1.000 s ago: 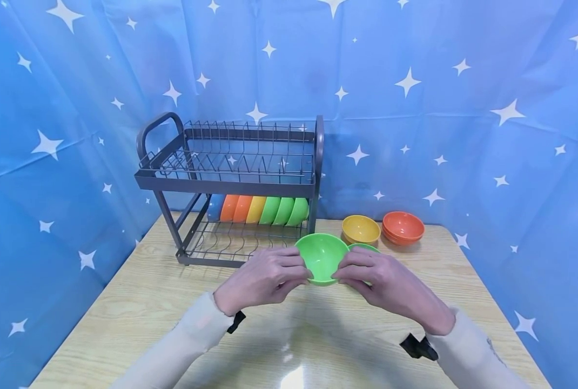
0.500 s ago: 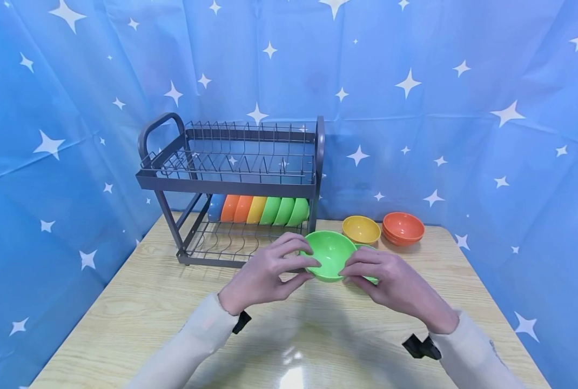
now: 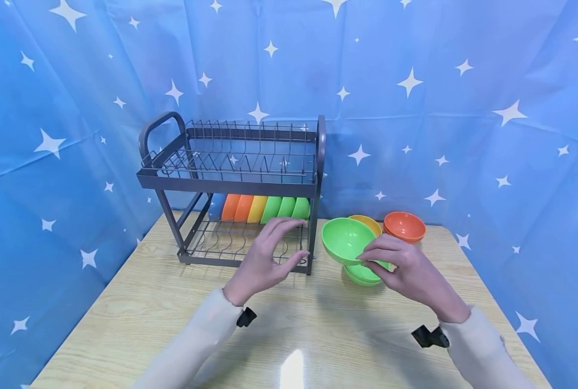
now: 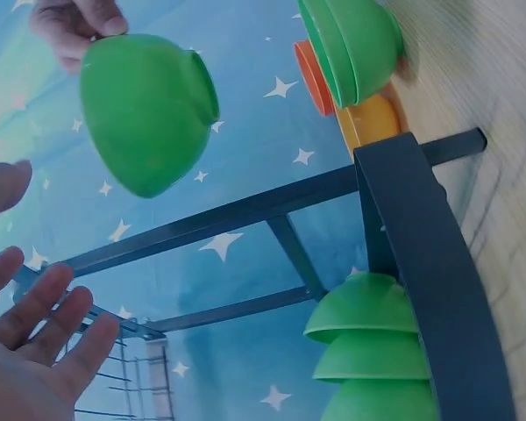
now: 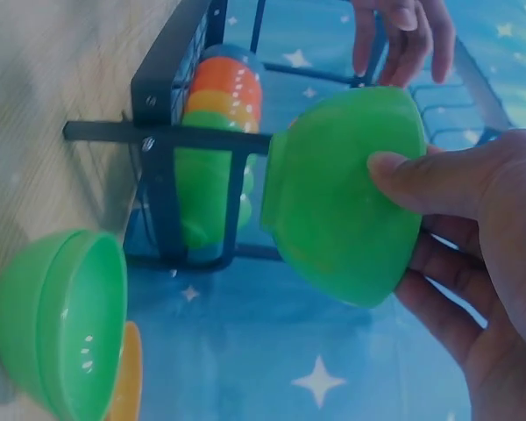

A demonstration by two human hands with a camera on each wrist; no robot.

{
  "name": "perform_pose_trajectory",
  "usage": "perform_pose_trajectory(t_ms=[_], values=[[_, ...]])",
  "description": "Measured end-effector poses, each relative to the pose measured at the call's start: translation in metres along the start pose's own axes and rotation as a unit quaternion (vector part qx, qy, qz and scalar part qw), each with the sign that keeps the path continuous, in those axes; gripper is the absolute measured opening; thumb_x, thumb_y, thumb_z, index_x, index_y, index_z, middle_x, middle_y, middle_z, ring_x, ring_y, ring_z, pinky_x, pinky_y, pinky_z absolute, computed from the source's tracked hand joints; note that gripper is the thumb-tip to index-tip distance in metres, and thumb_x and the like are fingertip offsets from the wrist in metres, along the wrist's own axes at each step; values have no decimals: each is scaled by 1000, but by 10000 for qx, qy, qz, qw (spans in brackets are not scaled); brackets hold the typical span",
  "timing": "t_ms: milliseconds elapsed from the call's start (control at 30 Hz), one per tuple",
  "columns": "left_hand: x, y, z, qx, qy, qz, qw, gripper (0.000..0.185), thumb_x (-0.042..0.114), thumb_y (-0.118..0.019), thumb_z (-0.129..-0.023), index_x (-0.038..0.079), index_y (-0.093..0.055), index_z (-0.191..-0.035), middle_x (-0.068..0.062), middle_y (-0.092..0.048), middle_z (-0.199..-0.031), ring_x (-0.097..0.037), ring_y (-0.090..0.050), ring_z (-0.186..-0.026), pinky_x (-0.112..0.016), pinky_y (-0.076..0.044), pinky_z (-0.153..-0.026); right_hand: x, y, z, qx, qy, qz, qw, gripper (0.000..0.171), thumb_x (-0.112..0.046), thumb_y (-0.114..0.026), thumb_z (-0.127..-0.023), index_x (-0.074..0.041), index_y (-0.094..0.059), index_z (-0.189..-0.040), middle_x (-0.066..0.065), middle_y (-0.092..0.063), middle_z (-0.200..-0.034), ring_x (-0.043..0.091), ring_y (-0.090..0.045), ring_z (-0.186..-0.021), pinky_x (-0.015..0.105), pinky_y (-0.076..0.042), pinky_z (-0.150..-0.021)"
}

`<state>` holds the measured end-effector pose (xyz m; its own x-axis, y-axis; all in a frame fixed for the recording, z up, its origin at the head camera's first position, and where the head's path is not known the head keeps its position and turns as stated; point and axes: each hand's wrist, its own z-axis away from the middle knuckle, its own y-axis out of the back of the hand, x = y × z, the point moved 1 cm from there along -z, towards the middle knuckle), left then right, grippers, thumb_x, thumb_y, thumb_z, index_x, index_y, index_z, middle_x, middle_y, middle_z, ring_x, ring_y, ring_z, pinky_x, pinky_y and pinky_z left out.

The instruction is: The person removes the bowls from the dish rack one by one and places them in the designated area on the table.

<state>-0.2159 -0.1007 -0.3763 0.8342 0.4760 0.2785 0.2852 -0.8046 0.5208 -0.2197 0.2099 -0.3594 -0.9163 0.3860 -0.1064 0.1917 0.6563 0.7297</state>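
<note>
My right hand (image 3: 405, 270) pinches the rim of a green bowl (image 3: 344, 240), thumb on its outer side and fingers at the inside. The bowl hangs in the air, tilted, above a stack of green bowls (image 3: 362, 274) on the table. My left hand (image 3: 264, 259) is off the bowl, in front of the rack's lower tier, with thumb and fingers spread apart. In the left wrist view the left hand (image 4: 35, 333) holds nothing. Several green bowls (image 4: 368, 351) stand nested on edge in the rack, alongside yellow, orange and blue ones.
A dark two-tier dish rack (image 3: 230, 186) stands at the back left; its upper tier has wire slots. Right of it on the table (image 3: 250, 335) sit a yellow bowl (image 3: 369, 222) and stacked orange bowls (image 3: 404, 226). A blue starry curtain (image 3: 444, 108) hangs behind.
My left hand has let go of the green bowl and drawn back left, its fingers spreading. The right hand has carried the bowl to the right, over the green stack.
</note>
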Motion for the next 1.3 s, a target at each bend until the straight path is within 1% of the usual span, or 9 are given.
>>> perform_pose_trajectory(t_ms=[33, 100, 133, 333, 633, 733, 867, 1067, 1300], values=[[-2, -1, 0, 48, 142, 65, 9999, 59, 20, -80, -90, 7, -55, -142, -8, -62, -137, -22, -58, -128, -33, -48, -113, 2, 0, 1, 25, -31, 60, 10000, 17, -7, -85, -82, -14, -80, -96, -5, -73, -97, 9, -65, -90, 11, -51, -78], [-6, -5, 0, 116, 467, 257, 9985, 59, 21, -79, -91, 8, -54, -143, -7, -62, -138, -21, -58, -128, -34, -49, -113, 6, -1, 4, 91, -49, 99, 9999, 37, 9, -86, -67, -14, -80, -96, -5, -74, -96, 9, -66, -89, 11, -52, -77], [-8, -7, 0, 162, 615, 363, 9973, 59, 22, -79, -91, 9, -54, -143, -7, -62, -138, -21, -59, -128, -36, -50, -112, 8, -2, 5, 131, -52, 140, 9998, 38, 9, -86, -66, -14, -80, -95, -5, -74, -96, 9, -65, -89, 11, -52, -76], [-16, -19, -3, 306, 1425, 984, 9844, 60, 26, -77, -93, 16, -51, -146, -3, -61, -139, -19, -59, -128, -45, -53, -108, 21, -7, 17, 168, -296, 250, 9991, 38, 11, -87, -63, -12, -80, -93, -4, -74, -95, 10, -65, -90, 10, -51, -79], [-24, -35, -16, 437, 2037, 1847, 9605, 54, 27, -73, -97, 22, -52, -147, -14, -62, -137, -28, -61, -128, -44, -53, -110, 37, -14, 36, 268, -641, 484, 9964, 35, 9, -87, -66, -15, -81, -91, -6, -74, -93, 11, -66, -87, 10, -50, -78], [-25, -38, -19, 437, 2108, 1992, 9560, 50, 25, -71, -98, 19, -54, -145, -14, -63, -136, -32, -61, -127, -45, -53, -110, 40, -19, 42, 264, -755, 488, 9956, 35, 10, -86, -67, -14, -81, -91, -5, -75, -93, 13, -67, -87, 9, -50, -78], [-26, -43, -26, 370, 2091, 1998, 9565, 49, 25, -69, -100, 13, -54, -145, -12, -64, -134, -32, -62, -127, -45, -53, -109, 44, -25, 48, 236, -817, 537, 9949, 34, 10, -86, -68, -15, -81, -91, -6, -75, -93, 13, -68, -86, 10, -50, -76], [-25, -50, -37, 387, 2233, 1904, 9552, 46, 28, -68, -100, 13, -56, -142, -9, -65, -131, -25, -63, -124, -37, -55, -106, 49, -31, 56, 205, -790, 680, 9943, 32, 7, -87, -67, -15, -81, -89, -8, -74, -91, 10, -67, -85, 12, -52, -74], [-25, -56, -48, 563, 2422, 1902, 9497, 32, 27, -65, -102, 12, -63, -130, -8, -68, -122, -21, -68, -116, -30, -58, -99, 49, -36, 64, 133, -771, 682, 9946, 30, 7, -86, -68, -14, -82, -90, -8, -74, -90, 10, -67, -83, 13, -53, -73]])
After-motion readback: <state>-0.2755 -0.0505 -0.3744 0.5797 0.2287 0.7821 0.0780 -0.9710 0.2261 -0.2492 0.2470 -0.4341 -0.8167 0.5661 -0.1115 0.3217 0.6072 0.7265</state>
